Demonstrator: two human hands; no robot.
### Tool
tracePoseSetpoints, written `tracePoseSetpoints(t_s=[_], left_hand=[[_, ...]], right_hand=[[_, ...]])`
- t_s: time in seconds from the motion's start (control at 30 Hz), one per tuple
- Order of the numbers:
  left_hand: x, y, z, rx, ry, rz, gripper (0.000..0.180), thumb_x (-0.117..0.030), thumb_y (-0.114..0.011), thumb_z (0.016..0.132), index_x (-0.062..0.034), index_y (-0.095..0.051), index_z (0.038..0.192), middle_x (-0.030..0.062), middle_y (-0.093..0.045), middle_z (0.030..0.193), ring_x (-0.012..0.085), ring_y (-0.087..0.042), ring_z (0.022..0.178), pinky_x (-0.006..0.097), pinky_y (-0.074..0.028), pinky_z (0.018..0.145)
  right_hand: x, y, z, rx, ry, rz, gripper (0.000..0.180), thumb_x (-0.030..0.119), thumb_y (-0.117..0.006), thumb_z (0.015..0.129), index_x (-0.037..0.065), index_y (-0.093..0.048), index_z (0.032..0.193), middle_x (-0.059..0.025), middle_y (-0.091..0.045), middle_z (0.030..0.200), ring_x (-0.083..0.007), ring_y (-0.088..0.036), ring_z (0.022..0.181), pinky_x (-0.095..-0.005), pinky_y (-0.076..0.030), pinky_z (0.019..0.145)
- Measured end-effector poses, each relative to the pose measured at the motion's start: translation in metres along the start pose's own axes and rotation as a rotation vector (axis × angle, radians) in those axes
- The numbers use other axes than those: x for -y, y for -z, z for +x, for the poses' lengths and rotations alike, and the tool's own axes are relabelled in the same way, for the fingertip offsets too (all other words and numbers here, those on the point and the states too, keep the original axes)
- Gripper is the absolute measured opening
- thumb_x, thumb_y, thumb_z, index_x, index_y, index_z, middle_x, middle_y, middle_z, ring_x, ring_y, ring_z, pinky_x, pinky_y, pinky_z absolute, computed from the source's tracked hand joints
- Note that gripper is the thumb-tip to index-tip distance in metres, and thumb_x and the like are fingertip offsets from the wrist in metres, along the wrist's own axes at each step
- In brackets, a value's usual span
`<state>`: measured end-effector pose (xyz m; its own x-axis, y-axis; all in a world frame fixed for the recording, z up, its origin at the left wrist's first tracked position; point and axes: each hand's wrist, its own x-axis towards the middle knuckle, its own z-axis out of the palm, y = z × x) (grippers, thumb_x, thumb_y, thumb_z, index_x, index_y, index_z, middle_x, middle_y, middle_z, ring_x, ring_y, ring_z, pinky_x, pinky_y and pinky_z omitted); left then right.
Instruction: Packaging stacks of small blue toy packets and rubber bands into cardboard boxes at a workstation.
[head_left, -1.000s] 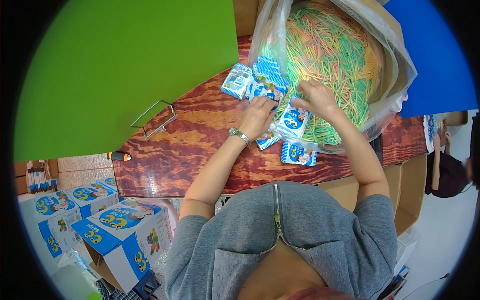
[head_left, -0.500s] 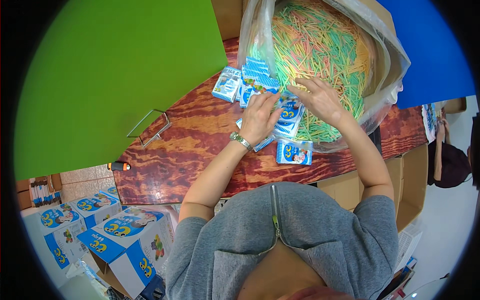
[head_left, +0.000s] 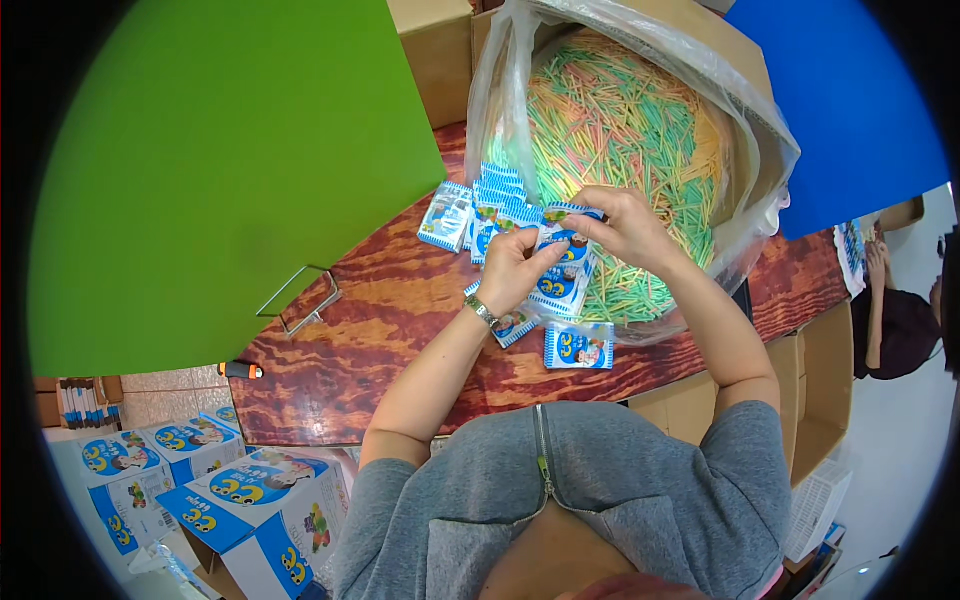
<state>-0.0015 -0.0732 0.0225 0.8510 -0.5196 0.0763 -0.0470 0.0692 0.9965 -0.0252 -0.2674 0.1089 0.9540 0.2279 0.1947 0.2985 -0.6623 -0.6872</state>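
Note:
A small blue-and-white packet (head_left: 558, 232) is held up at the near left edge of a big clear plastic bag (head_left: 497, 75). The bag is full of thin pastel sticks (head_left: 625, 120) in green, yellow, pink and orange. My left hand (head_left: 514, 270) is closed on the packet's left side, thumb on top. My right hand (head_left: 628, 228) pinches its upper right corner. Just below lies another packet (head_left: 560, 288), on the sticks by the bag's edge. More packets (head_left: 497, 205) overlap in a pile to the left, and one packet (head_left: 579, 346) lies flat nearer me.
A green board (head_left: 230, 190) covers the left side and a blue board (head_left: 850, 120) the right. A bent metal wire stand (head_left: 305, 300) and an orange-black tool (head_left: 240, 370) lie on the wood-patterned table (head_left: 380, 350). Printed cartons (head_left: 250, 500) stand lower left. Another person's arm (head_left: 876, 300) shows far right.
My hands have come together on one packet, which is now lifted and pinched between them. Before, both hands were spread over the packets at the bag's edge. The whole view has shifted slightly.

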Motion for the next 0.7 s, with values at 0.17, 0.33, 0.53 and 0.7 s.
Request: tracePoseSetpoints(t_s=[0.17, 0.33, 0.53, 0.7], left_hand=[[-0.008, 0.013, 0.012, -0.144, 0.018, 0.079, 0.019, -0.015, -0.078, 0.083, -0.0016, -0.066, 0.077, -0.0036, -0.061, 0.065, 0.0016, -0.050, 0.059, 0.022, -0.040, 0.051], [-0.011, 0.025, 0.023, -0.183, 0.002, -0.046, 0.021, -0.013, -0.078, 0.082, -0.0018, -0.060, 0.081, -0.0026, -0.061, 0.070, 0.0032, -0.053, 0.060, 0.022, -0.042, 0.052], [-0.007, 0.037, 0.016, -0.234, -0.100, 0.147, 0.017, -0.004, -0.071, 0.086, -0.0038, -0.054, 0.086, -0.0022, -0.059, 0.078, 0.0024, -0.054, 0.069, 0.019, -0.044, 0.058], [-0.004, 0.036, 0.011, -0.203, -0.044, 0.024, 0.019, -0.004, -0.072, 0.087, -0.0041, -0.053, 0.089, -0.0009, -0.059, 0.080, 0.0022, -0.053, 0.064, 0.018, -0.044, 0.051]], right_hand=[[-0.009, 0.000, 0.027, 0.041, 0.214, 0.015, 0.016, 0.011, -0.069, 0.086, 0.000, -0.066, 0.098, -0.0110, -0.066, 0.082, -0.0184, -0.065, 0.072, -0.0319, -0.050, 0.062], [-0.015, 0.002, 0.048, 0.165, 0.056, 0.247, 0.028, 0.011, -0.066, 0.090, 0.002, -0.062, 0.116, -0.0051, -0.067, 0.091, -0.0105, -0.062, 0.079, -0.0274, -0.050, 0.067], [-0.081, 0.048, 0.130, 0.064, -0.046, 0.259, 0.031, 0.021, -0.059, 0.096, 0.003, -0.059, 0.121, -0.0019, -0.065, 0.093, -0.0094, -0.058, 0.077, -0.0263, -0.048, 0.068], [-0.159, 0.077, 0.225, 0.092, -0.378, -0.651, 0.044, 0.038, -0.064, 0.089, 0.002, -0.066, 0.113, -0.0163, -0.068, 0.105, -0.0305, -0.064, 0.096, -0.0407, -0.050, 0.087]])
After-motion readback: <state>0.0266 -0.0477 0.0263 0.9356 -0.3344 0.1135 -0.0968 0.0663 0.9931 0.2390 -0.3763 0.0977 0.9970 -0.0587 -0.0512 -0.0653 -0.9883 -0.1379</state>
